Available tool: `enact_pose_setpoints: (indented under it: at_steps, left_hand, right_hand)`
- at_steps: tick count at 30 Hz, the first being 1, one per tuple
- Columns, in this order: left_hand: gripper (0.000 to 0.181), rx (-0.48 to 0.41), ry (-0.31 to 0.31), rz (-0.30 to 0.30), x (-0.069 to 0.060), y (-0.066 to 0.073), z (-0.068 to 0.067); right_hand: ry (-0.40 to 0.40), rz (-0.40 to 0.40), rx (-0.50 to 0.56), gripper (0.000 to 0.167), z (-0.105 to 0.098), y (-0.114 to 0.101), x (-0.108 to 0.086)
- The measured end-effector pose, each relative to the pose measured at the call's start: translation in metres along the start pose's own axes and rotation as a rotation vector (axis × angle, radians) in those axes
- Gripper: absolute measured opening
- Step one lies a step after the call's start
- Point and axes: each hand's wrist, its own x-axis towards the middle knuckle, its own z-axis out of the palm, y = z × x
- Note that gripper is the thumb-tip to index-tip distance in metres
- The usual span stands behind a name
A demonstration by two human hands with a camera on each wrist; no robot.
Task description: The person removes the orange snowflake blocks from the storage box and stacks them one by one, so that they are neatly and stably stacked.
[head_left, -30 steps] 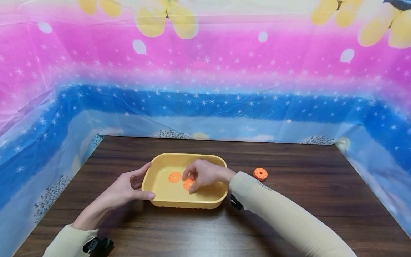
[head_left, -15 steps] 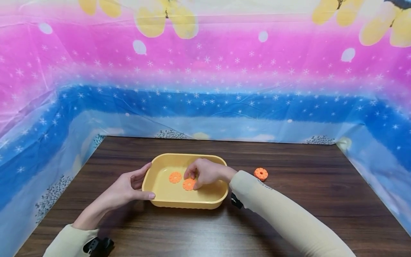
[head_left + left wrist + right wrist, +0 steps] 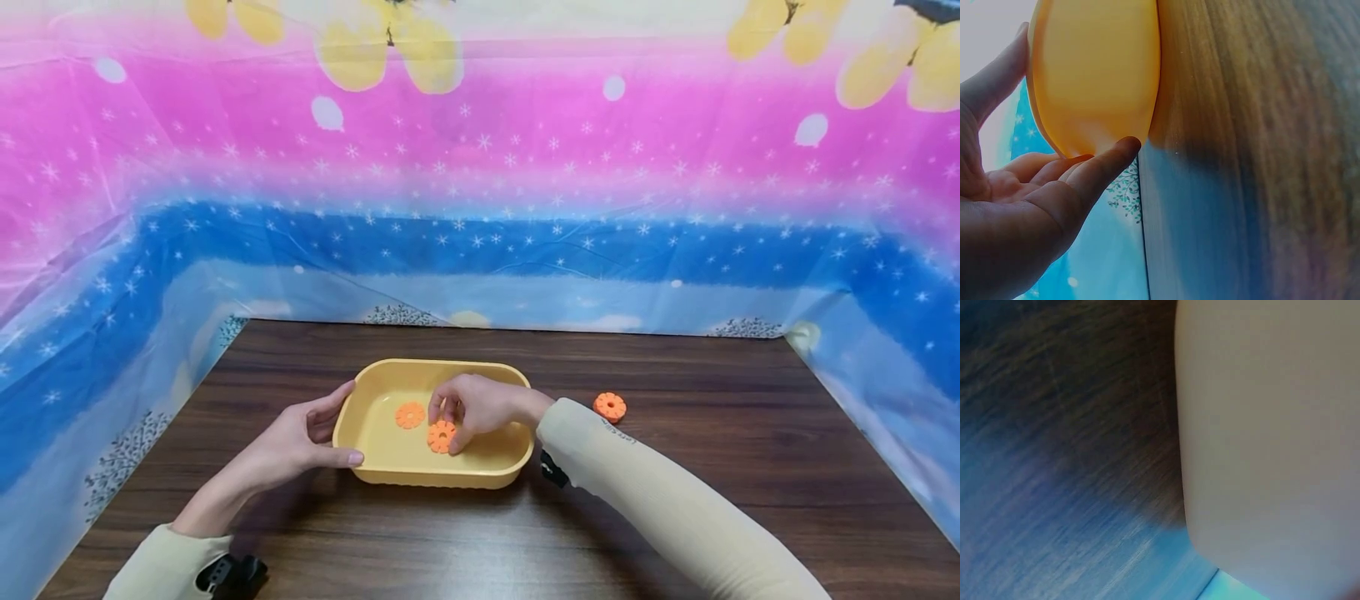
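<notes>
A yellow plastic basin (image 3: 431,475) stands on the table, and my left hand (image 3: 303,437) grips its left end, thumb on the near corner. The left wrist view shows the same hand (image 3: 1041,187) on the basin's end wall (image 3: 1100,69). My right hand (image 3: 480,407) reaches into the basin, thumb and fingers pinching an orange notched disc (image 3: 441,437) with a hole in its middle. Another such disc (image 3: 409,415) lies flat on the basin floor, to its left. In the right wrist view, the basin's outer wall (image 3: 1260,425) hides the right hand's fingers.
To the right of the basin, more orange discs (image 3: 609,407) sit stacked on the dark wooden table (image 3: 675,367). A printed pink and blue cloth (image 3: 480,242) hangs around the back and sides of the table.
The disc under my right hand has tipped up from lying flat, and its near edge has moved slightly toward me. My left hand and the basin have hardly moved.
</notes>
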Motion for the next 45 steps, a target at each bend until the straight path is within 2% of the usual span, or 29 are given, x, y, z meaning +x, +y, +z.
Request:
enact_pose_setpoints:
  at_steps: [5, 15, 20, 23, 27, 31, 38, 45]
  left_hand:
    - [0.096, 0.007, 0.008, -0.008, 0.0, 0.001, 0.0]
    - [0.097, 0.013, 0.007, -0.014, 0.0, 0.0, 0.001]
    - [0.097, 0.006, 0.004, -0.002, 0.0, -0.001, 0.001]
    - [0.097, 0.007, 0.003, -0.001, 0.0, -0.002, 0.001]
    - [0.097, 0.01, 0.005, 0.003, 0.0, -0.002, 0.0]
    - [0.096, 0.003, 0.004, 0.004, 0.0, -0.002, 0.001]
    - [0.096, 0.013, 0.01, 0.003, 0.0, -0.002, 0.0]
    - [0.096, 0.001, 0.007, 0.0, -0.001, -0.003, 0.001]
  right_hand:
    - [-0.018, 0.001, -0.002, 0.045, -0.001, 0.001, 0.0]
    - [-0.019, -0.029, -0.005, 0.039, -0.001, 0.002, 0.0]
    - [-0.013, -0.028, 0.033, 0.039, 0.0, 0.0, -0.001]
    - [-0.008, -0.031, 0.097, 0.04, -0.001, -0.001, -0.002]
    - [0.017, -0.016, 0.198, 0.041, -0.002, -0.004, -0.004]
    - [0.056, -0.002, 0.246, 0.041, -0.003, -0.009, -0.009]
    - [0.113, -0.038, 0.261, 0.041, -0.006, -0.014, -0.017]
    - [0.17, -0.019, 0.293, 0.044, -0.009, -0.012, -0.027]
